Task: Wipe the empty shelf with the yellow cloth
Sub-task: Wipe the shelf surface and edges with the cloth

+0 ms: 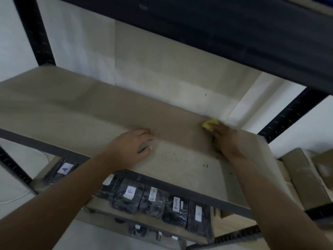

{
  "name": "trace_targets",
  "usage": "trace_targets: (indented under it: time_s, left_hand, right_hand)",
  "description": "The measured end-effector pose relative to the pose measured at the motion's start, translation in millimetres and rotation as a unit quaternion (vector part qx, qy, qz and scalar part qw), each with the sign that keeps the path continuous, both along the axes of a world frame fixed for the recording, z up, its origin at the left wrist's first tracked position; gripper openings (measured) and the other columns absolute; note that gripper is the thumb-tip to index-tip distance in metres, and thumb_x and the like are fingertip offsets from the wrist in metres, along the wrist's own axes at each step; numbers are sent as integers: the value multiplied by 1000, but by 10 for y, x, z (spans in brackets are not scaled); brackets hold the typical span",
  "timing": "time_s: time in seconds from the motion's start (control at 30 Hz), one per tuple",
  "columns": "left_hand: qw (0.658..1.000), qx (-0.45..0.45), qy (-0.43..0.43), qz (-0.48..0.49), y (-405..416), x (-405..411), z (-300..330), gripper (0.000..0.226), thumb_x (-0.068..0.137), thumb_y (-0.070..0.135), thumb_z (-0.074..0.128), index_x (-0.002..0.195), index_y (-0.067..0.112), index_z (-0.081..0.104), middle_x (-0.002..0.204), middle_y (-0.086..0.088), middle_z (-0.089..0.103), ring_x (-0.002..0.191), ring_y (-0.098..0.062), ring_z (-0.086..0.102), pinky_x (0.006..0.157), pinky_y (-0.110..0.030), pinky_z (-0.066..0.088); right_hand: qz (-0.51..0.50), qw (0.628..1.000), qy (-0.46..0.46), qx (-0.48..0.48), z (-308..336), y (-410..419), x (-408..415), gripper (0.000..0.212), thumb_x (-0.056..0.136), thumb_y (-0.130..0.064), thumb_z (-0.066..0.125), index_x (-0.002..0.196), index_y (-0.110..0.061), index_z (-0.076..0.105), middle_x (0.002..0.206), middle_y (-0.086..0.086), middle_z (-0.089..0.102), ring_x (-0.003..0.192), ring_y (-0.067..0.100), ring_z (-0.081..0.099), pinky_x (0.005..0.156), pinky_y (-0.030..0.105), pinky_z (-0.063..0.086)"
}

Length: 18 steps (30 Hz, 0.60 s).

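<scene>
On the empty shelf [75,112], a pale brown board in a dark metal rack, both bare hands are down on the surface. Right hand [227,139] sits far back near the rear right corner, fingers closed around the yellow cloth [210,124]; cloth is bunched, only a small yellow lump pokes out ahead of the fingers, pressed on the board close to the back wall [162,60]. Hand and cloth are motion-blurred, so exact finger placement can't be read. Left hand [130,147] lies palm down near the shelf's middle, fingers loosely curled and a bit spread, holding nothing, tips touching the board. The two hands are well apart, left one nearer the front edge. Small dark specks [205,166] dot the board between the hands and toward the front right. Dark crossbeam [198,27] of the level above runs across the top. Black slotted upright [288,114] stands at the right rear, another upright [34,31] at the left rear. Below the front rail [162,184], the lower shelf carries a row of dark plastic-wrapped bundles [153,201] with white labels; one label reads A [64,169], another B [129,192], the rest too blurred to read. Cardboard boxes [306,177] are stacked off to the right, outside the rack.
</scene>
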State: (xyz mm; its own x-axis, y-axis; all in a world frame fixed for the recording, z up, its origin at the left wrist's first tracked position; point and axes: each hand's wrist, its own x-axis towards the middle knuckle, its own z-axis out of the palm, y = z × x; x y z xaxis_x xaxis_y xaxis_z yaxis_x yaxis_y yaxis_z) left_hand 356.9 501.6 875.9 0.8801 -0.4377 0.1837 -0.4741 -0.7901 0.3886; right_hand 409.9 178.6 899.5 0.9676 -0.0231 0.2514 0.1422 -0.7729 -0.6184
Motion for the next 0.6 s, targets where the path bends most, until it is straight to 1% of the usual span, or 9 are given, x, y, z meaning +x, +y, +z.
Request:
trace_targets:
  time_s: [0.07, 0.17, 0.23, 0.33, 0.37, 0.43, 0.5, 0.57, 0.6]
  left_hand:
    - [1000, 29, -8, -9, 128, -32, 10, 45, 92, 40, 45, 133, 23, 48, 143, 1, 43, 128, -18, 42, 103, -27, 32]
    - [999, 46, -9, -2, 289, -82, 6, 54, 88, 46, 35, 135, 23, 46, 144, -1, 43, 132, -18, 37, 107, -28, 28]
    - [999, 41, -11, 3, 295, -92, 16, 56, 86, 45, 34, 135, 21, 46, 143, -3, 44, 131, -19, 38, 107, -28, 28]
    - [999, 35, -5, -6, 268, -79, 20, 58, 85, 47, 34, 136, 20, 45, 144, -4, 42, 132, -20, 37, 109, -30, 27]
    - [1000, 30, 1, -8, 274, -79, 21, 58, 85, 47, 35, 135, 20, 46, 144, -4, 42, 132, -20, 37, 109, -30, 28]
    - [1000, 15, 8, -14, 323, -84, 24, 57, 84, 47, 38, 132, 20, 49, 142, -4, 44, 130, -20, 40, 108, -30, 31]
    - [999, 26, -2, -26, 401, -67, 31, 55, 84, 47, 39, 129, 21, 53, 140, -3, 48, 129, -19, 43, 107, -31, 33]
    - [999, 36, -16, -14, 498, -41, 31, 54, 84, 47, 40, 129, 20, 54, 138, -3, 51, 127, -19, 45, 107, -30, 33]
    - [999, 32, -19, -3, 531, -36, 32, 54, 84, 47, 40, 129, 20, 54, 137, -4, 51, 127, -19, 45, 106, -30, 33]
  right_hand:
    - [-131, 986, 17, -101, -50, -38, 194, 20, 93, -35, 51, 99, -27, 68, 97, 12, 71, 81, 28, 65, 76, 34, 53]
    - [-243, 947, 98, -187, -66, 400, 487, 27, 85, -17, 59, 110, -5, 62, 114, 21, 63, 101, 36, 62, 84, 41, 51]
    - [-191, 965, 103, -145, -55, 776, 619, 29, 86, -19, 58, 113, -8, 62, 121, 19, 61, 109, 35, 59, 90, 39, 47]
    - [-18, 989, 67, -131, -25, 1139, 596, 27, 91, -26, 54, 115, -18, 66, 129, 10, 60, 116, 28, 56, 96, 31, 42]
    - [33, 991, 60, -117, -19, 1148, 508, 27, 91, -26, 55, 114, -19, 67, 129, 8, 61, 114, 23, 57, 96, 26, 42]
    - [106, 992, 70, -14, -2, 1015, 327, 22, 88, -21, 61, 108, -17, 71, 113, 9, 70, 95, 9, 63, 81, 9, 44]
    - [115, 988, 70, 79, 41, 736, 221, 19, 88, -15, 62, 104, -12, 72, 93, 8, 75, 78, 1, 63, 75, 4, 46]
    - [38, 993, 46, 100, 72, 478, 272, 20, 89, -10, 59, 106, -4, 70, 106, 14, 70, 88, 8, 61, 81, 2, 43]
    - [-33, 996, 32, 71, 78, 407, 344, 22, 91, -13, 57, 108, -5, 69, 111, 16, 68, 91, 14, 59, 79, 2, 41]
